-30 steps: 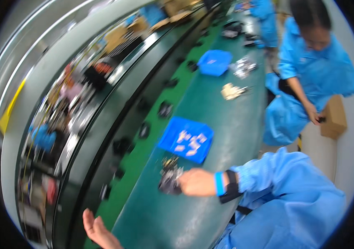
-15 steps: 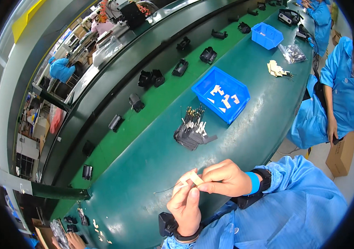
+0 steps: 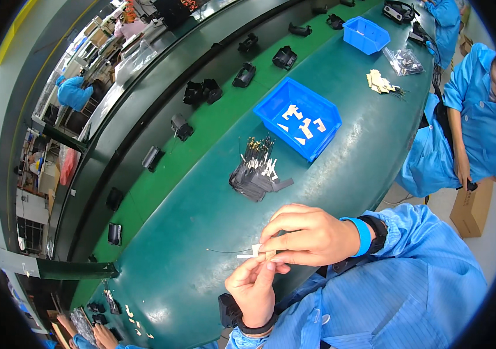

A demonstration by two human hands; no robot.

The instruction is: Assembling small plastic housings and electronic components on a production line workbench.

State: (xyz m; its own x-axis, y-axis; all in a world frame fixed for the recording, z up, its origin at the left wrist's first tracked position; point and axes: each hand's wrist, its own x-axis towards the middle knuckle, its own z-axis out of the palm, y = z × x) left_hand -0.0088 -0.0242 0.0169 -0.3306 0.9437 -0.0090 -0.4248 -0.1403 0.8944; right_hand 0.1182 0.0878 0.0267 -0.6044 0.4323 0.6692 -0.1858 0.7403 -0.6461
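Observation:
Just above the bench's near edge, my left hand (image 3: 252,291) and my right hand (image 3: 315,237) meet, fingertips closed on a small pale flat piece with a thin black wire (image 3: 255,251). Its white end sticks out to the left and the wire trails further left over the bench. My right fingers cover much of the piece from above, while my left thumb and fingers pinch it from below. Beyond my hands lies a bundle of black wired strips with white ends (image 3: 255,177). Behind that bundle is a blue bin (image 3: 321,148) with several pale cut pieces inside.
The green bench (image 3: 201,232) curves away to the far right, bearing another blue bin (image 3: 364,36), a pile of pale pieces (image 3: 381,82) and a clear bag (image 3: 404,61). Black housings (image 3: 284,57) line the green belt (image 3: 160,192). A co-worker (image 3: 475,116) sits at right; another person's hands (image 3: 103,336) show lower left.
My right hand has moved left and its fingers now fold over the pale piece, hiding much of it. My left hand has shifted slightly. The whole view has shifted a little.

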